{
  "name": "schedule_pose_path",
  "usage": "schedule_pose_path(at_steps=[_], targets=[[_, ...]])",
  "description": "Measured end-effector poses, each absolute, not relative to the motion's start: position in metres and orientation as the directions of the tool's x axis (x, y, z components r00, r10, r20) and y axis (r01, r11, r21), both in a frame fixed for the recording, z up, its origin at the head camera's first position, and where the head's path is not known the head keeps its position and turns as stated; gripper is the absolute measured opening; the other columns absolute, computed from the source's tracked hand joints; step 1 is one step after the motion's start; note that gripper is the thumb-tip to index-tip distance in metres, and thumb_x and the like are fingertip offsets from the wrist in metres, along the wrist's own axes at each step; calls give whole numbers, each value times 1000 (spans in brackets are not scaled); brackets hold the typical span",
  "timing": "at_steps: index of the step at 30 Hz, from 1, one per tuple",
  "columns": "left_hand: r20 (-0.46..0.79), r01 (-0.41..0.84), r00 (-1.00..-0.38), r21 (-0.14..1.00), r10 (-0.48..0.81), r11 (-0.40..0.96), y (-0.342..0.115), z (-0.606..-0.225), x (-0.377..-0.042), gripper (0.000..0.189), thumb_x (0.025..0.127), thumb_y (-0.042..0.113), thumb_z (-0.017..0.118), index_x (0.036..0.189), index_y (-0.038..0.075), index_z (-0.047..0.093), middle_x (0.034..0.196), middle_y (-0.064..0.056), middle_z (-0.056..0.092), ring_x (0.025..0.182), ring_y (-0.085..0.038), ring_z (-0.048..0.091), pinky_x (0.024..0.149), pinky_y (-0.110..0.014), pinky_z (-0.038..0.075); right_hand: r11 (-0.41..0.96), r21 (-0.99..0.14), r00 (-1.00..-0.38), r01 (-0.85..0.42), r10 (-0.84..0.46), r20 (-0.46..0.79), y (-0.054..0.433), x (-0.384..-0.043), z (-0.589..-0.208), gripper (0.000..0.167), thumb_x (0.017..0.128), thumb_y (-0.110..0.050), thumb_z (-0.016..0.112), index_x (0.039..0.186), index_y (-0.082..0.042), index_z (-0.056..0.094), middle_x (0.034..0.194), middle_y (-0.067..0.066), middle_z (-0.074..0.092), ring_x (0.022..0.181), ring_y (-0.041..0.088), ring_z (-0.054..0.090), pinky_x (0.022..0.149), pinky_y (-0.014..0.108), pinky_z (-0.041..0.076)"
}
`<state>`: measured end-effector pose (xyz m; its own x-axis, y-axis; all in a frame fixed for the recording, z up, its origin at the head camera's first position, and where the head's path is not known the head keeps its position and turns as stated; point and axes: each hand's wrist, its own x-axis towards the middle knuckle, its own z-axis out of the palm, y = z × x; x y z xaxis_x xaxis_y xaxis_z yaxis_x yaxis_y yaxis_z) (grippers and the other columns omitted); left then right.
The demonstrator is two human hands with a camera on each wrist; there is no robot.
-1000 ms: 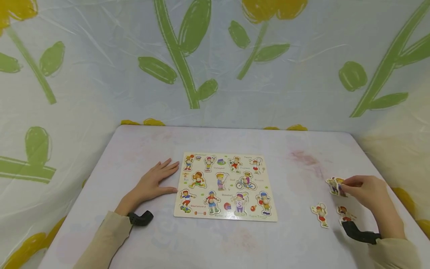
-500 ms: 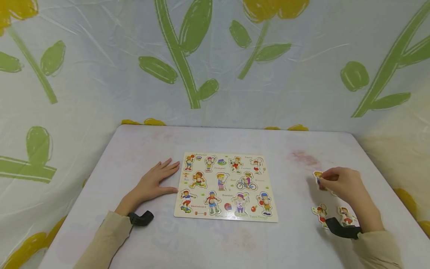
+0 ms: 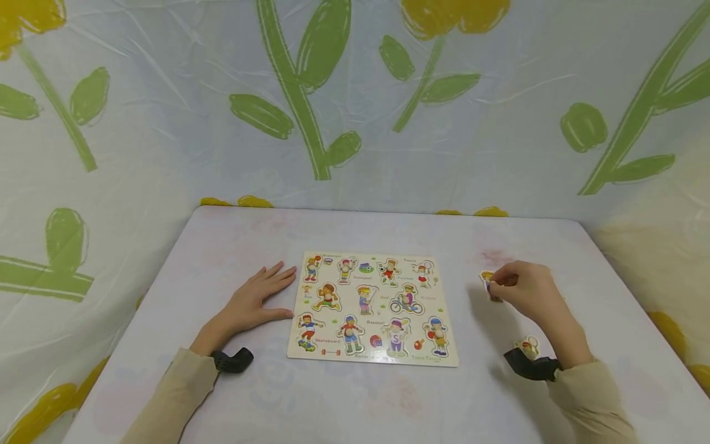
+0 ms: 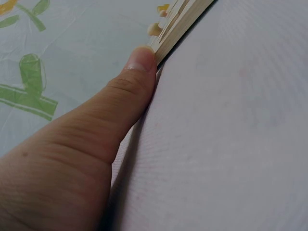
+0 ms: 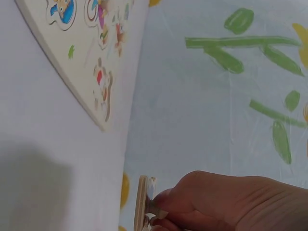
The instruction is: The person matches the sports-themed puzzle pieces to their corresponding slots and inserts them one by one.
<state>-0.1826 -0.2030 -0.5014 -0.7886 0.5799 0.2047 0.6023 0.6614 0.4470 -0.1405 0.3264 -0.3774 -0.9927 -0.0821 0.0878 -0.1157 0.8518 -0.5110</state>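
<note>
Sheeting (image 3: 138,154), pale, creased and printed with green stems and yellow flowers, rises to the left of a person's left hand (image 3: 252,302) and continues behind a whitish tabletop (image 3: 355,407) with rounded far corners. The hand rests palm down on the surface, fingers spread, thumb tip at the edge of a wooden puzzle board (image 3: 348,302); a black device (image 3: 233,361) shows at its wrist, beside a beige sleeve (image 3: 177,388). To that hand's right, the board lies flat between both hands, three rows of sporting figures across it. Further along, the right hand (image 3: 524,290) pinches the knob of a figure piece (image 3: 488,288), held tilted above the table and apart from the board, as a soft shadow (image 3: 493,327) falls below. Faint reddish smudges (image 3: 493,256) mark the tabletop just beyond its fingers. Nearer the right wrist lies another piece (image 3: 529,345), partly hidden. Rightward, the sheeting turns cream.
</note>
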Motion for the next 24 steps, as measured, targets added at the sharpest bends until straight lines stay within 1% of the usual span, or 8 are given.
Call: schedule_pose_path(at_steps=[4,9,14,18,24], targets=[[208,606,-786,446,583,659,-203,-501,-183,85,84,56,72,151,13,43,157,3,38,150,-26,20,122,-51,11,846,-522,-994,-109,-90,62,311,-147,-377,11,84,-8,74,88,1,72,76,5,70,68,18,62,60,32,49],[206,605,-787,447,582,659,-202,-501,-183,86,84,58,72,151,13,43,157,3,37,150,-26,20,121,-51,12,844,-522,-993,-121,-105,62,292,-153,-374,10,83,-10,76,86,0,73,77,5,69,68,18,62,61,32,50],[196,597,-792,448,579,665,-203,-501,-183,86,84,58,71,152,14,42,158,4,37,150,-25,19,122,-50,11,832,-536,-990,-140,-128,59,273,-161,-372,11,83,-9,76,88,0,72,77,6,69,68,19,61,60,31,50],[199,603,-787,448,584,660,-203,-500,-183,85,84,56,72,152,13,43,158,3,37,150,-26,20,122,-51,12,810,-560,-984,-176,-157,82,259,-166,-374,10,82,-6,74,87,1,72,78,8,68,68,19,61,59,31,51],[201,606,-785,446,586,659,-203,-499,-183,85,84,55,73,151,13,43,157,2,37,150,-27,20,121,-51,12,797,-567,-978,-209,-179,108,238,-173,-377,7,80,-6,74,84,-1,72,78,8,66,68,21,59,57,30,50]])
